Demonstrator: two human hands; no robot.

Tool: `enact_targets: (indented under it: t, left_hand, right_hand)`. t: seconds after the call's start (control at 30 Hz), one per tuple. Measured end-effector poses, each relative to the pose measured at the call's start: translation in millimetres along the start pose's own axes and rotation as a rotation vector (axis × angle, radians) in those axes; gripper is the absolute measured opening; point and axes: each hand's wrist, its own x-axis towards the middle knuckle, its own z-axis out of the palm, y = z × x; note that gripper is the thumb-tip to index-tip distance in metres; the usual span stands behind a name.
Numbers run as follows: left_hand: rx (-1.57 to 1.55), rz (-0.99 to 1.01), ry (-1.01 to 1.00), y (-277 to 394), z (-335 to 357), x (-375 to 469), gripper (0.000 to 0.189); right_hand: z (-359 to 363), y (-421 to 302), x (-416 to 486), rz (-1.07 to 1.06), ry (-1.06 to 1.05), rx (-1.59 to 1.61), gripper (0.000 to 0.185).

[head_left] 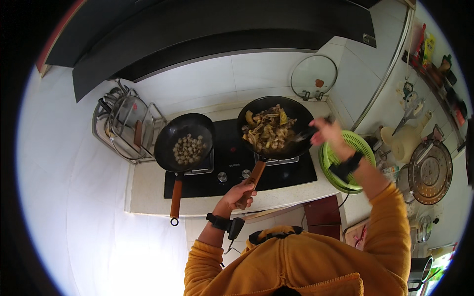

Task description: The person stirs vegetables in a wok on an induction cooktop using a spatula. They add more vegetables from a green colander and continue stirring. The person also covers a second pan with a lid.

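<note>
My left hand [240, 195] grips the wooden handle [256, 175] of a black wok [301, 111] on the right burner. Browned meat pieces with some yellow bits [268, 129] lie in this wok. Blurred by motion, my right hand [326, 133] is closed on the dark handle of a cooking utensil, whose blurred head [300, 137] reaches into the wok's right side. On the left burner stands a second black wok [166, 140], holding many small speckled round items [189, 149] that look like quail eggs; its wooden handle [176, 196] points towards me.
Green plastic baskets [364, 148] stand right of the black gas stove [226, 140]. A glass lid [307, 76] leans on the back wall. Left of the stove is a rack [150, 111] with lids and utensils. The range hood [222, 40] hangs above; scissors [407, 109] hang at right.
</note>
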Motion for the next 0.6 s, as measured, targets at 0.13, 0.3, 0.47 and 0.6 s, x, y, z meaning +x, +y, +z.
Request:
enact_targets:
  t: [0.13,0.3,0.47,0.6]
  left_hand:
    - [-0.01,-0.014,-0.003,1,0,1,0.038]
    - [-0.013,-0.044,0.036,3,2,-1,0.036]
    - [0.007,-0.025,0.022,1,1,0,0.037]
    - [-0.004,-0.02,0.004,2,2,0,0.04]
  right_hand:
    - [42,60,-24,-0.142,0.039,0.304,0.024]
    - [5,44,-58,0.091,-0.385,0.402,0.037]
    - [9,52,-33,0.459,-0.496,0.268,0.016]
    - [23,79,-1,0.467,-0.407,0.199,0.007]
